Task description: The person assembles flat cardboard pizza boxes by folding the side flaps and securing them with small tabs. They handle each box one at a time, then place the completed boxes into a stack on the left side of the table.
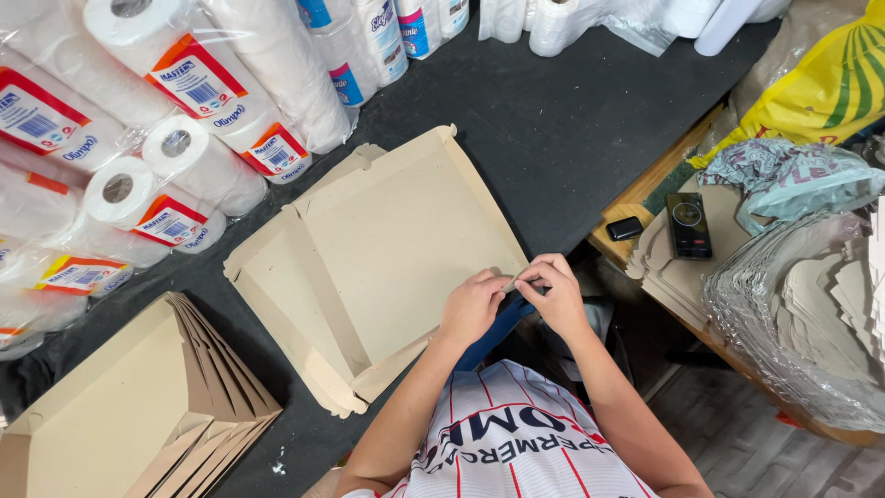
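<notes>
Both hands pinch shut on the near corner flap of the flat cardboard box [387, 249] lying on the dark table [572, 129], left hand [472, 304] and right hand [556, 293] mid-fold, and next that flap likely needs tucking in.

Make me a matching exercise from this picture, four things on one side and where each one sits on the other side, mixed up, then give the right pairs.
Things:
1. flat cardboard blank
2. stack of folded boxes
3. paper rolls
4. phone

Places:
A. upper left, in plastic wrap
B. lower left corner
C. on cardboard pieces at right
D. centre of dark table, its near corner pinched by left hand and right hand

Pairs: 1-D, 2-B, 3-A, 4-C
</notes>
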